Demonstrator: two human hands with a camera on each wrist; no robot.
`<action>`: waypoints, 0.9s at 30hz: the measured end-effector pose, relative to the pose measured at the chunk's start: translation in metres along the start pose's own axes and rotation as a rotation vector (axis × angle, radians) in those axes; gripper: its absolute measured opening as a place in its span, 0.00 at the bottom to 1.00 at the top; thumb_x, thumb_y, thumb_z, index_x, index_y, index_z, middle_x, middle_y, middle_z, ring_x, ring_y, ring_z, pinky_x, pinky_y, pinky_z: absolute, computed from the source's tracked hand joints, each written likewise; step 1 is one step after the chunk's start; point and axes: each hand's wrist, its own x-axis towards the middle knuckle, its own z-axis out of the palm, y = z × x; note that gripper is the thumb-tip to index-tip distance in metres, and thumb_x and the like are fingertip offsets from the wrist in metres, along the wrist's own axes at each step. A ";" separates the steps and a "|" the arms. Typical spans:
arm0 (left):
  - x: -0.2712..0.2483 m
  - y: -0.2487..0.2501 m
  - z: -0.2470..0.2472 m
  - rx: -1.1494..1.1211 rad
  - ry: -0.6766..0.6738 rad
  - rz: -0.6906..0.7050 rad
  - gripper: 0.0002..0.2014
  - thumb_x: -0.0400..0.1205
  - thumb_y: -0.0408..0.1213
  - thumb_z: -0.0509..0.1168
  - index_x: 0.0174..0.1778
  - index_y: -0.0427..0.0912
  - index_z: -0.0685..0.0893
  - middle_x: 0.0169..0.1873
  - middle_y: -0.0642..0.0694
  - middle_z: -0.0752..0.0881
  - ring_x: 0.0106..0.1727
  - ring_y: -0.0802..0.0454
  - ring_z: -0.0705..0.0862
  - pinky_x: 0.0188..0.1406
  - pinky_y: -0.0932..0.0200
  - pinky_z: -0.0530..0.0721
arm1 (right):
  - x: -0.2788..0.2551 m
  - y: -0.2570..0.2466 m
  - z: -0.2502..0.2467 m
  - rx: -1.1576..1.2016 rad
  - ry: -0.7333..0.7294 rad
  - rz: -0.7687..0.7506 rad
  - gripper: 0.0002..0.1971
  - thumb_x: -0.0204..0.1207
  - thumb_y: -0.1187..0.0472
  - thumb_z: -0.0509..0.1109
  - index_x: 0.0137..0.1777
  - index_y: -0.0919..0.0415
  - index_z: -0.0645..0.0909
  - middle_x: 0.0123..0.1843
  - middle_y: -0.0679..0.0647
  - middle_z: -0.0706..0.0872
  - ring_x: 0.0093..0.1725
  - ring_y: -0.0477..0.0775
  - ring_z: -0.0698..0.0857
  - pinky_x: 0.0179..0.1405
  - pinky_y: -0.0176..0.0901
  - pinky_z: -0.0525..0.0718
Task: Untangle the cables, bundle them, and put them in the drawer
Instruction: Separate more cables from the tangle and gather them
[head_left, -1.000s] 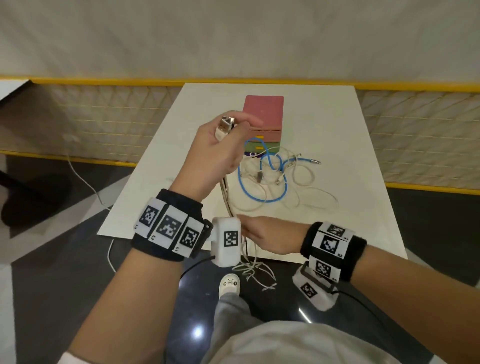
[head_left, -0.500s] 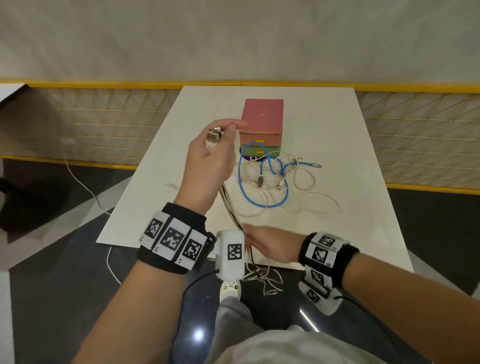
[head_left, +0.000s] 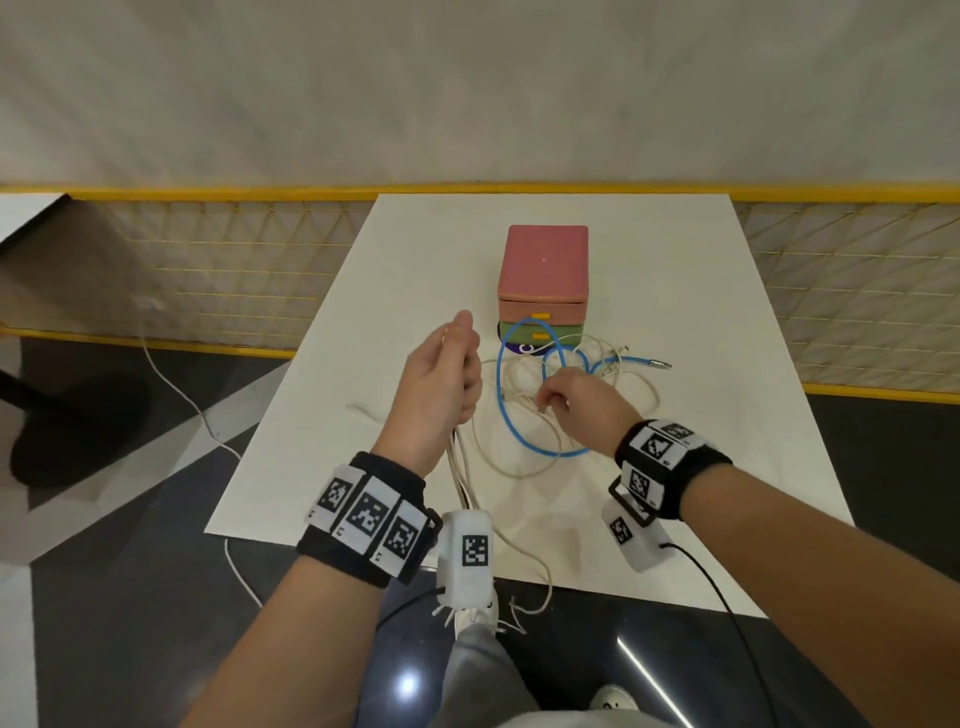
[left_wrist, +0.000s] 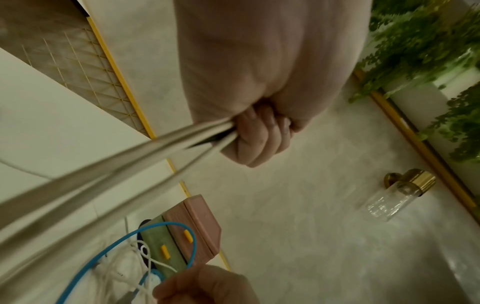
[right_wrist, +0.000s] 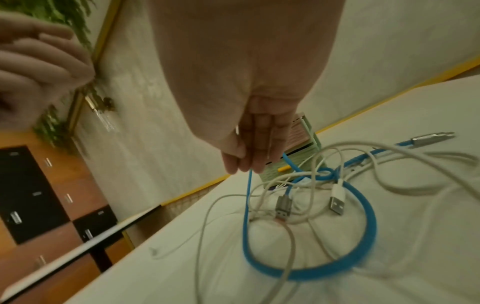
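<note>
The left hand (head_left: 441, 374) gripped folded white cable (left_wrist: 124, 164) strands, keeping them bundled (in front of the drawers (head_left: 543, 291)). The right hand (head_left: 582, 405), fingers straight, reached into the tangle (head_left: 545, 415).

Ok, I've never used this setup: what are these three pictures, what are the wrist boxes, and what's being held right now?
No robot here: a person works bare-handed, with marker bands and a small camera on each wrist. The top picture comes from a head camera looking down; the other two look along each hand. On the white table lie a tangle of white cables with a blue cable looped through it, and a stacked drawer box, drawers closed. The left hand grips several strands of a beige cable, raised above the table. The right hand reaches into the tangle; whether it grips anything is unclear.
</note>
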 end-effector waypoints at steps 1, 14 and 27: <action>0.004 -0.001 -0.001 0.005 0.004 -0.008 0.18 0.91 0.42 0.52 0.33 0.47 0.67 0.21 0.55 0.60 0.20 0.57 0.54 0.17 0.67 0.51 | 0.011 0.003 0.001 -0.079 -0.057 0.022 0.13 0.78 0.70 0.59 0.52 0.62 0.85 0.56 0.57 0.83 0.53 0.58 0.83 0.55 0.50 0.81; 0.039 -0.005 -0.025 0.051 0.005 -0.061 0.16 0.90 0.43 0.53 0.36 0.43 0.67 0.23 0.53 0.61 0.19 0.58 0.56 0.16 0.67 0.55 | 0.064 0.031 0.029 -0.504 -0.230 -0.213 0.07 0.78 0.71 0.61 0.49 0.65 0.80 0.57 0.61 0.76 0.57 0.60 0.76 0.47 0.49 0.78; 0.082 0.004 0.008 0.128 -0.001 0.045 0.07 0.83 0.40 0.70 0.40 0.47 0.81 0.15 0.62 0.74 0.17 0.65 0.70 0.19 0.71 0.66 | 0.061 -0.029 -0.065 0.746 0.085 -0.107 0.11 0.82 0.70 0.62 0.60 0.61 0.69 0.45 0.57 0.86 0.44 0.50 0.88 0.42 0.32 0.84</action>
